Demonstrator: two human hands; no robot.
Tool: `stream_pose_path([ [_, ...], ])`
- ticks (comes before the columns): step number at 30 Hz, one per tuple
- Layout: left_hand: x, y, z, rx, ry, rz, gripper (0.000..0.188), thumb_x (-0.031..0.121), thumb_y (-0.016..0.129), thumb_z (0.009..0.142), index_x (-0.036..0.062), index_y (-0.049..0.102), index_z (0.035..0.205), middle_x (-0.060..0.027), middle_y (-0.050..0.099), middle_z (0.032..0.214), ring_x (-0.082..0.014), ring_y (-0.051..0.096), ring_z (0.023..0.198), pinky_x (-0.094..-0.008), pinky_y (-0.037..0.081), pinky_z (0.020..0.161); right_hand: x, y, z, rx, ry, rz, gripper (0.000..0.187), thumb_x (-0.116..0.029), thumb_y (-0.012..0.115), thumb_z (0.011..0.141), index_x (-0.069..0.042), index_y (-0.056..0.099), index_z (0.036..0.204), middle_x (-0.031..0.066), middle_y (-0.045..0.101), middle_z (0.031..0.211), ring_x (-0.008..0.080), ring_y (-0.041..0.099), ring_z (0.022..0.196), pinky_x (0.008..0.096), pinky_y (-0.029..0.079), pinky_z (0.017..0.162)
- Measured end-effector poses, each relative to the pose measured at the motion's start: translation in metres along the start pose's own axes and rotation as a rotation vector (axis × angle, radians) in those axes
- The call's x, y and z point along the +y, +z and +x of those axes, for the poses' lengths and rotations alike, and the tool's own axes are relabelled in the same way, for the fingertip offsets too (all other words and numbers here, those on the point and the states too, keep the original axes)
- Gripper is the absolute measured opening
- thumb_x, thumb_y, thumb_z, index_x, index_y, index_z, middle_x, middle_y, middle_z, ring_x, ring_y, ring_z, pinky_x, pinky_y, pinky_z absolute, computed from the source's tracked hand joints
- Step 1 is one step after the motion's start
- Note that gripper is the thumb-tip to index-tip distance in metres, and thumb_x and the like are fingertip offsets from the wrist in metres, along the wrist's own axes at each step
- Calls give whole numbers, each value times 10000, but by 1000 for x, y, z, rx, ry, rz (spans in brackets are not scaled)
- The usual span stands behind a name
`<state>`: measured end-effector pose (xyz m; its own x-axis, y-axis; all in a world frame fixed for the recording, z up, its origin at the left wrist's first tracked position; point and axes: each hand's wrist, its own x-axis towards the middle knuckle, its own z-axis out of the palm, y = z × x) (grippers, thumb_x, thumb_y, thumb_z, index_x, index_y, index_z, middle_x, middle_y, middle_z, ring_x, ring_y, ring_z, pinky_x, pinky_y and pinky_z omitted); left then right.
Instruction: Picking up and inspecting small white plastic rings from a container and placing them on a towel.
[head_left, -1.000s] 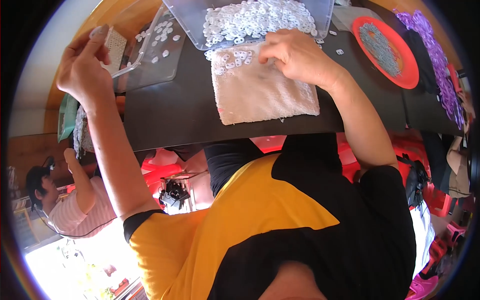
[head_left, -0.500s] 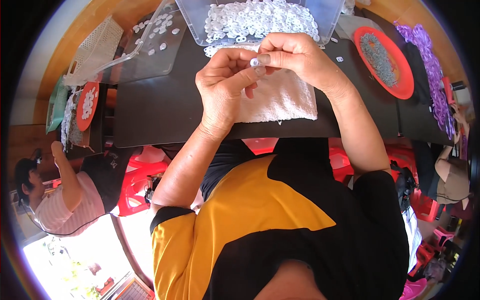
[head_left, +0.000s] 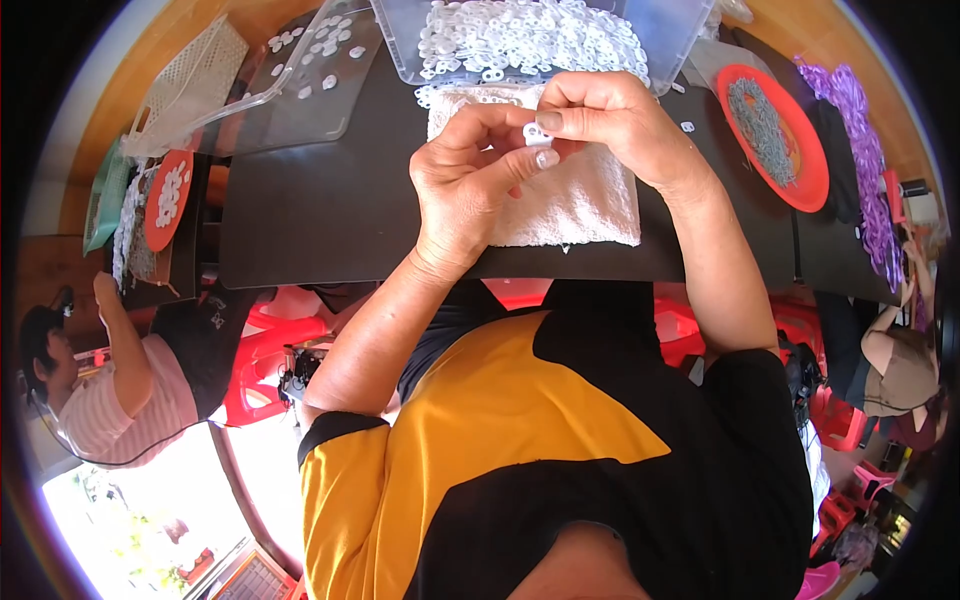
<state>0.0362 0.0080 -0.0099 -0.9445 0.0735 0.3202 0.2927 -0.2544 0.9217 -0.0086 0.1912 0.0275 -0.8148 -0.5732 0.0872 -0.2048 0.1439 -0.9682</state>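
Note:
Above a white towel (head_left: 590,205), both hands meet at one small white plastic piece (head_left: 537,133) that shows dark holes in its face. My left hand (head_left: 462,185) is closed on it from below, the thumb along its lower edge. From the other side my right hand (head_left: 622,125) pinches its top with thumb and forefinger; its other fingers curl out of sight. Whether a thin pin or other tiny part sits between the fingers cannot be made out. Just beyond lies a clear plastic bin (head_left: 690,45) full of like white pieces (head_left: 530,40).
A clear lid (head_left: 300,120) with scattered white pieces lies left. On the right stands a red plate (head_left: 815,190) of small grey metal parts, with purple ribbon-like strips (head_left: 850,120) beyond. Further left are a red dish (head_left: 158,225) of white pieces and a seated person (head_left: 130,380).
Both hands have shifted slightly right with the white piece. It is turned so that more of its holed face shows. The whole view has also shifted a little.

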Motion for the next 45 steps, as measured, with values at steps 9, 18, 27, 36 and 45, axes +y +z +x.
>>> stream_pose_path([
  [9, 108, -72, 60, 374, 627, 573, 111, -1, 743, 777, -57, 696, 860, -79, 680, 748, -106, 572, 519, -210, 429, 441, 16, -12, -4, 145, -215, -658, 114, 7, 615, 805, -35, 664, 899, 16, 613, 805, 138, 609, 763, 277, 478, 689],
  [18, 127, -109, 96, 537, 849, 1180, 188, 117, 767, 786, 50, 746, 960, -27, 721, 921, -84, 643, 767, -218, 514, 658, 30, -1, 11, 126, -440, -1042, 169, 0, 596, 718, -104, 683, 820, 51, 602, 797, 273, 606, 832, 400, 472, 747],
  [27, 19, -23, 30, -125, -192, 370, 81, 3, 700, 782, -24, 684, 857, -12, 654, 746, -60, 572, 679, -208, 476, 628, 30, -4, 7, 120, -350, -1006, 58, -48, 613, 736, -87, 642, 766, 51, 621, 828, 262, 614, 869, 409, 466, 769],
  [36, 12, -4, 31, -142, -342, 440, 127, 102, 693, 833, -24, 673, 832, -12, 622, 683, -57, 536, 587, -230, 430, 523, 17, -7, 6, 173, -391, -804, 28, -46, 608, 749, -49, 610, 777, 70, 632, 800, 288, 623, 775, 394, 490, 694],
  [45, 11, -8, 29, -105, -426, 258, 119, 120, 676, 852, 2, 671, 852, -2, 622, 689, -47, 538, 577, -204, 405, 467, 12, -2, 1, 175, -448, -722, 93, 34, 591, 750, 0, 551, 826, 98, 571, 790, 280, 588, 750, 363, 468, 678],
])
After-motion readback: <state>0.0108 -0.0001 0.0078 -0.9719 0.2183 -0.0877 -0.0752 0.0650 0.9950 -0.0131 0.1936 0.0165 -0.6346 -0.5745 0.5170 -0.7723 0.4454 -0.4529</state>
